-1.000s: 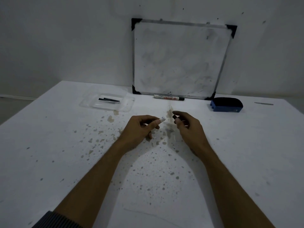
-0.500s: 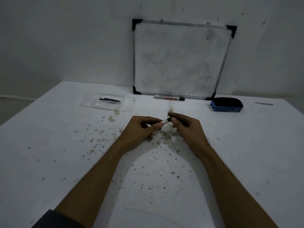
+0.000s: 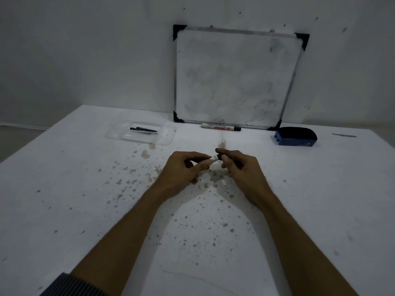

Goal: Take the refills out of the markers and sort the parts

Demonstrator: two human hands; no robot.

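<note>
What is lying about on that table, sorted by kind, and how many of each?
Marker pieces held between the hands: 1
Markers lying by the whiteboard: 1
Black refills in the clear tray: 2
Clear trays: 1
Whiteboards: 1
Blue erasers: 1
Total: 7

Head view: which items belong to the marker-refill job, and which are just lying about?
In the job:
- left hand and right hand, both on one marker
- second marker by the whiteboard
- clear tray holding two black refills

Lying about:
- whiteboard
- blue eraser
</note>
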